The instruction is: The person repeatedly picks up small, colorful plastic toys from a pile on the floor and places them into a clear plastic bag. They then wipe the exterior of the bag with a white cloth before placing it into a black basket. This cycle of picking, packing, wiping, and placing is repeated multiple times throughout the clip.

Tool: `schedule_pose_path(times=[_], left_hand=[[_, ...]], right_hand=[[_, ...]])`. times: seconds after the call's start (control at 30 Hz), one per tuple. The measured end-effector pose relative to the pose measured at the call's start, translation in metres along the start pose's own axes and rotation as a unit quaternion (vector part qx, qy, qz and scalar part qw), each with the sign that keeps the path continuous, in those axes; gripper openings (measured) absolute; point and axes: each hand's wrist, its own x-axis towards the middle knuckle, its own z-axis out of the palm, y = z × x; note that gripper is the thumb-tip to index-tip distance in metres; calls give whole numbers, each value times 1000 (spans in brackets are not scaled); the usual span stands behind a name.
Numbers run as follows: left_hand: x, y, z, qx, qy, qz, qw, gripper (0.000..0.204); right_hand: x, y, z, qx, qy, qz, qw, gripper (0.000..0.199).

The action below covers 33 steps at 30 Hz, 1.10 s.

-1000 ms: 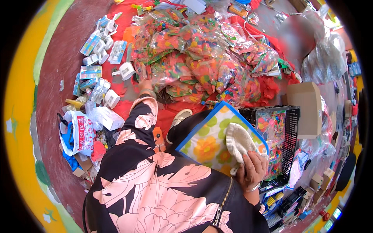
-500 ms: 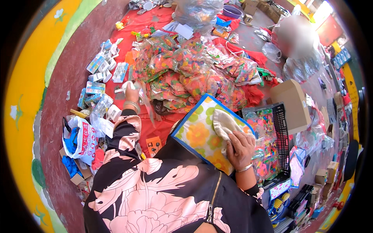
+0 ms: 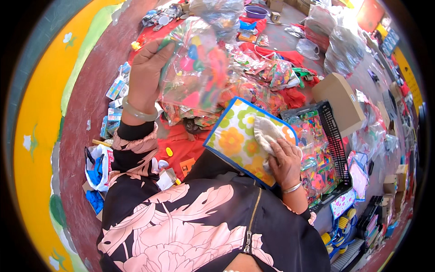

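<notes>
My left hand [image 3: 147, 75], raised at the upper left, pinches the top edge of a clear plastic bag [image 3: 192, 72] of small bright-coloured pieces. The bag hangs in front of a pile of similar packets and is partly blurred. On my lap slants a padded mat [image 3: 231, 140] with yellow, orange and green flowers and a blue border. My right hand [image 3: 286, 163] grips a beige cloth [image 3: 265, 131] and rests with it against the mat's right side.
To the right, a black plastic crate [image 3: 333, 136] holds flat packets of coloured pieces, beside an open cardboard box [image 3: 337, 102]. Small blue-and-white packages [image 3: 118, 86] line the left. A white carrier bag [image 3: 106, 161] stands nearer, and red cloth [image 3: 181, 152] covers the floor ahead.
My left hand has come up from beside the pile and now holds the bag of coloured pieces high. My right hand stays on the cloth. The view has shifted slightly.
</notes>
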Motion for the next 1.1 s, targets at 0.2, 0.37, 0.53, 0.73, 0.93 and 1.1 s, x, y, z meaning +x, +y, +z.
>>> schedule_pose_path(times=[0.2,0.37,0.53,0.73,0.93,1.1], left_hand=[[-35,-5,74,-284,42,-44,957,19],[-94,-147,73,-138,-79,-164,974,19],[-122,-201,39,-21,-185,-228,956,18],[-121,-203,29,-46,-179,-246,951,18],[-118,-198,59,-42,-122,-182,975,15],[-120,-207,50,32,-146,-206,967,16]], right_hand=[[-31,28,18,288,156,272,905,19],[-72,94,-1,509,316,430,675,20],[-66,99,-59,492,329,447,670,26],[13,5,-48,305,163,298,890,31],[22,-59,62,55,-99,9,994,43],[7,-51,77,-118,-185,33,975,48]])
